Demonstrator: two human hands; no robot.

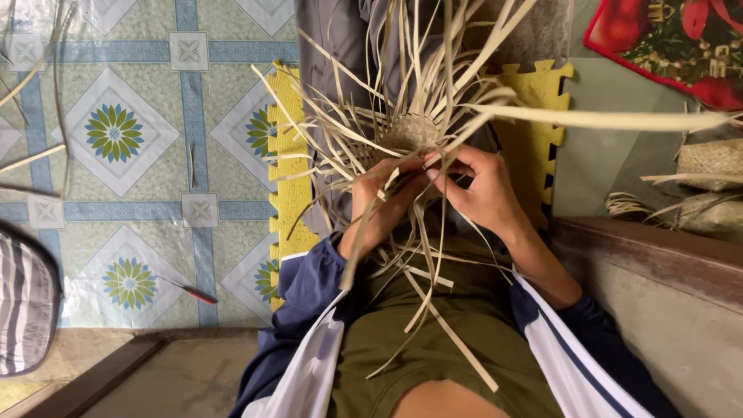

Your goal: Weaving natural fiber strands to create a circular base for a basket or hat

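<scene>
A small woven piece of pale straw (410, 131) sits over my lap, with several long loose strips fanning out from it in all directions. My left hand (381, 203) grips strips at the near edge of the weave, fingers curled around them. My right hand (478, 186) pinches strips beside it, fingertips touching the left hand's. More strips hang down over my olive shorts (418, 340). One long strip (619, 118) runs off to the right.
A yellow foam puzzle mat (288, 193) lies under my legs on a patterned tile floor (116, 139). A red-handled tool (192, 292) lies on the tiles. Woven straw items (708, 162) rest at right, a striped cushion (23, 302) at left, a wooden ledge (658, 255) beside me.
</scene>
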